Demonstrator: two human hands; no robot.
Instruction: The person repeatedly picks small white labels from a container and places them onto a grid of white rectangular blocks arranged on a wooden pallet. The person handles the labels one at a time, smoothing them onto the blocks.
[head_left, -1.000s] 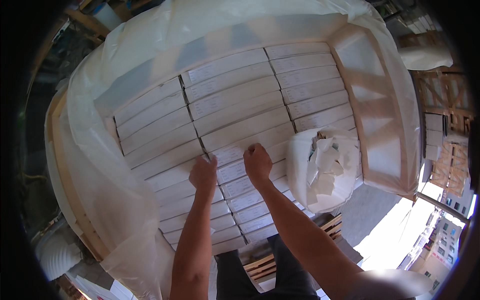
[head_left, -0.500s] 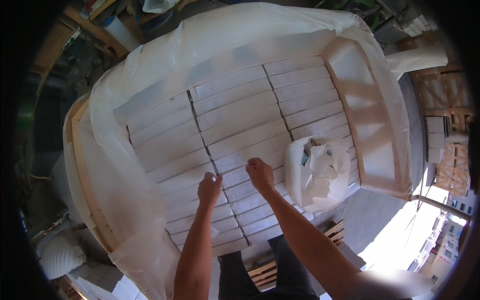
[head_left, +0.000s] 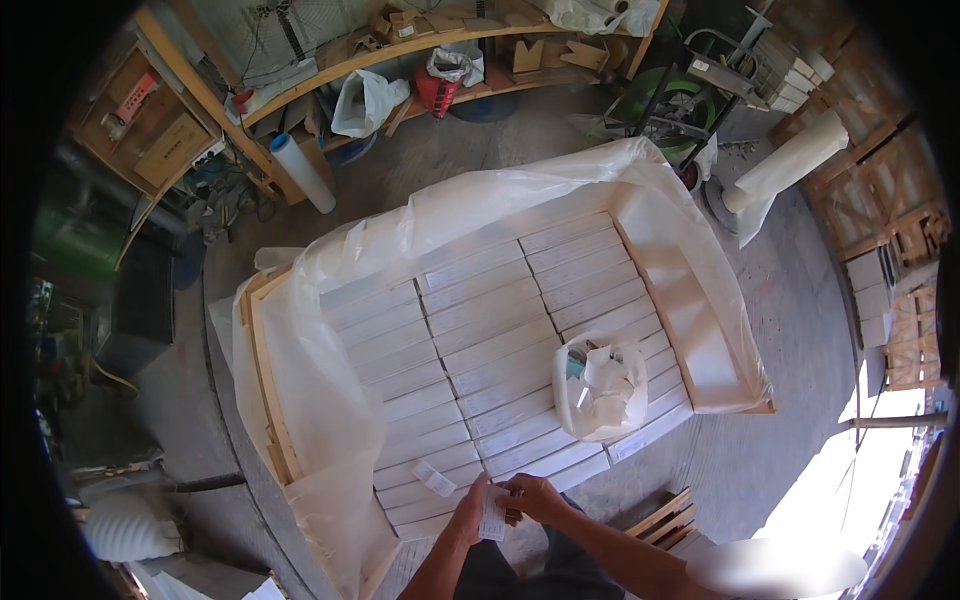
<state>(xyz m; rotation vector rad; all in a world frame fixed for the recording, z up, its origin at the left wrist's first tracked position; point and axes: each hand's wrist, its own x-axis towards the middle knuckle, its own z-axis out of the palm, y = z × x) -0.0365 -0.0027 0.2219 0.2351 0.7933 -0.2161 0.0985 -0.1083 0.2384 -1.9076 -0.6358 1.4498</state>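
Close to my body, my left hand (head_left: 469,512) holds a small white printed label sheet (head_left: 493,520). My right hand (head_left: 537,498) is closed with its fingertips at the sheet's upper right edge. Another white label strip (head_left: 434,478) lies on the boxes just left of my hands. Rows of long white boxes (head_left: 497,310) fill a crate lined with translucent plastic film (head_left: 360,232). A white plastic bag (head_left: 648,375) rests on the boxes to the right, with paper scraps inside.
The crate's wooden edge (head_left: 262,375) stands at left. Pallet slats (head_left: 660,522) lie near my right forearm. Behind are a wooden shelf (head_left: 400,42), a blue-ended roll (head_left: 303,172) and a wheeled machine (head_left: 680,105). A film roll (head_left: 785,165) stands at right.
The view has drawn back, showing more floor and shelving. My hands have left the box tops and come together near my body, with a label sheet now visible between them.
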